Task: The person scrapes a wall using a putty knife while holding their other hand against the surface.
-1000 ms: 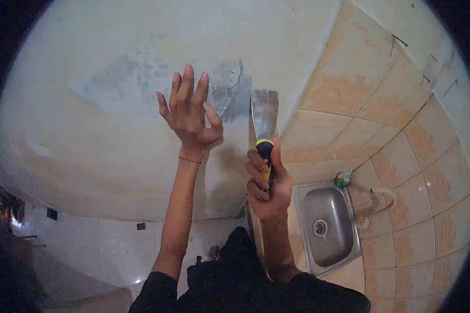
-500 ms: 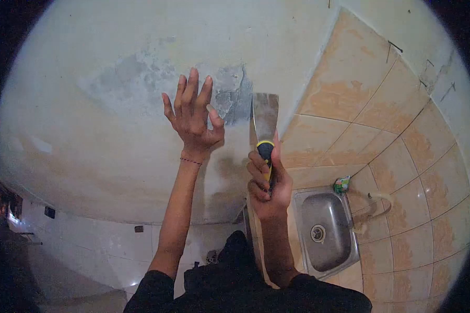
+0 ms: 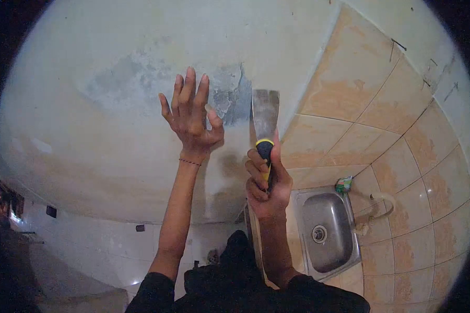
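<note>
My right hand [image 3: 269,182] is wrapped round the black-and-yellow handle of a putty knife [image 3: 266,112]. Its wide metal blade points up, close to the right end of a bare grey patch [image 3: 239,101] where paint has come off the wall. My left hand [image 3: 193,117] is open, fingers spread and pointing up, and overlaps the lower part of the patch in this view. A thin cord bracelet circles the left wrist. Around the patch the pale wall [image 3: 115,151] looks stained and flaking.
At the lower right a steel sink [image 3: 354,237] is set in a counter, with a green packet [image 3: 344,183] on its back edge and a tap [image 3: 384,203] beside it. Orange-patterned tiles [image 3: 344,94] cover the right wall; nails [image 3: 398,45] stick out above them.
The putty knife's blade has risen very slightly, and my left hand has shifted a touch to the left. Both grips look the same.
</note>
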### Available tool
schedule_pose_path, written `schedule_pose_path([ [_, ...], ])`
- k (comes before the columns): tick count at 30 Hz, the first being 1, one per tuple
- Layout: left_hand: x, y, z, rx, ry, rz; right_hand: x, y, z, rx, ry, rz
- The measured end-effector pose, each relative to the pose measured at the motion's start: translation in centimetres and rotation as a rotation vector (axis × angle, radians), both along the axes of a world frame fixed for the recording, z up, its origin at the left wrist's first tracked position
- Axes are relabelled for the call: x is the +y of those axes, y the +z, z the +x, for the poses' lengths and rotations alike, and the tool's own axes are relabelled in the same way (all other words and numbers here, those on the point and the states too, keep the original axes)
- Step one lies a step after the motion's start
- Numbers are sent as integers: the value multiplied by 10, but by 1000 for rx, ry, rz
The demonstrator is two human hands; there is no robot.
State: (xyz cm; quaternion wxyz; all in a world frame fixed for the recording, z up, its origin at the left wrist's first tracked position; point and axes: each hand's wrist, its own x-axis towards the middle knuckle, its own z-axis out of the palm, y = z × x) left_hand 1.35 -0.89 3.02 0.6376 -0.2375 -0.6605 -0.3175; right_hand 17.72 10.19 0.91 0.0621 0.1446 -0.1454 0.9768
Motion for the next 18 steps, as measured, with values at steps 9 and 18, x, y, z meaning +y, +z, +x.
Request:
schedule_pose_path([
  [9, 1, -1, -4, 13, 21, 6, -7, 4, 8, -69, 23, -125],
  [18, 0, -2, -5, 18, 24, -9, -9, 2, 9, -84, 3, -115],
])
